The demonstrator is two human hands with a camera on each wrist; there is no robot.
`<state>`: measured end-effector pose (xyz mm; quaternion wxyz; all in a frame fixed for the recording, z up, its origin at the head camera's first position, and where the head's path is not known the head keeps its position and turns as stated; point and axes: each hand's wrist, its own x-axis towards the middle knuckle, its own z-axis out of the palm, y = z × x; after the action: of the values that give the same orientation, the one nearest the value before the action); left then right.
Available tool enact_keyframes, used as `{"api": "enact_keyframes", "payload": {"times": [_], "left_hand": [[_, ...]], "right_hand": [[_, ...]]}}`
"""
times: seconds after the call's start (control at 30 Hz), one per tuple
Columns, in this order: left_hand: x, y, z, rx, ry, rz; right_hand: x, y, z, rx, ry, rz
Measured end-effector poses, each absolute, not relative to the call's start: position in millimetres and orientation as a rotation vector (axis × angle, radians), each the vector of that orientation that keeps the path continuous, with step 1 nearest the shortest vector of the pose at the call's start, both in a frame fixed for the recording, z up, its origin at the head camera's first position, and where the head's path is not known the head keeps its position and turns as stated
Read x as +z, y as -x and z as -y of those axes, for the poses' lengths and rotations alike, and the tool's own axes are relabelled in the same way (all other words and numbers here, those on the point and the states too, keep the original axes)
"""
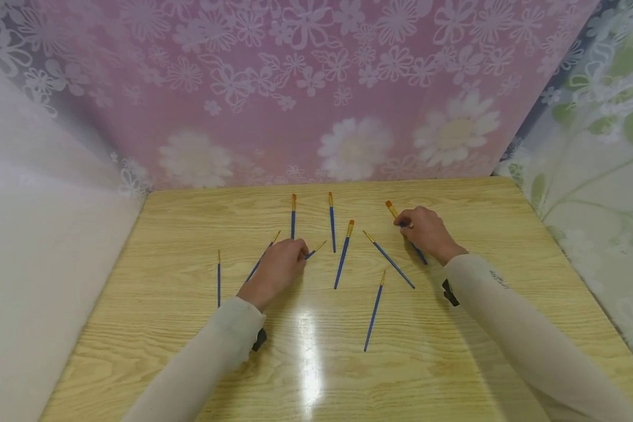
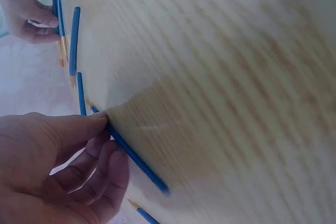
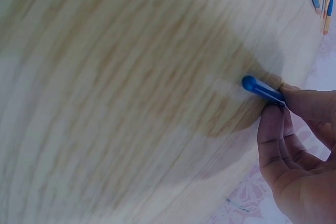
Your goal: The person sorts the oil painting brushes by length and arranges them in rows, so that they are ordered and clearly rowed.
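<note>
My left hand (image 1: 278, 266) pinches a thin paintbrush, its tip (image 1: 320, 244) pointing right and away. The blue handle (image 2: 137, 158) shows between thumb and fingers in the left wrist view, close above the wood. At the right, my right hand (image 1: 428, 234) grips a flat paintbrush (image 1: 390, 207) with orange bristles between thumb and fingertips. Its blue handle end (image 3: 252, 85) sticks out toward the camera in the right wrist view. Beside the left hand lies another thin paintbrush (image 1: 258, 262), partly covered by it. A flat paintbrush (image 1: 293, 217) lies just beyond that hand.
Between the hands lie a wide flat paintbrush (image 1: 343, 255), a narrower one (image 1: 332, 223) and a slanted thin one (image 1: 389, 259). Nearer me is a thin paintbrush (image 1: 374, 313); another (image 1: 218, 278) lies far left. The wooden table (image 1: 163, 351) meets a flowered pink cloth (image 1: 274, 129) behind.
</note>
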<state>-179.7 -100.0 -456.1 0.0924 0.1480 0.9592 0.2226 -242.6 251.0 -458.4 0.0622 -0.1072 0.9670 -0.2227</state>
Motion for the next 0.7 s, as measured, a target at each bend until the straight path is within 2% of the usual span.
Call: {"api": "enact_keyframes", "payload": {"times": [0.43, 0.7], "left_hand": [[-451, 176, 96, 0.529, -0.547, -2.884], [-445, 177, 98, 0.6, -0.501, -2.883]], "right_hand": [[-459, 241, -250, -0.675, 0.312, -2.923], [-458, 241, -249, -0.678, 0.311, -2.925]]}}
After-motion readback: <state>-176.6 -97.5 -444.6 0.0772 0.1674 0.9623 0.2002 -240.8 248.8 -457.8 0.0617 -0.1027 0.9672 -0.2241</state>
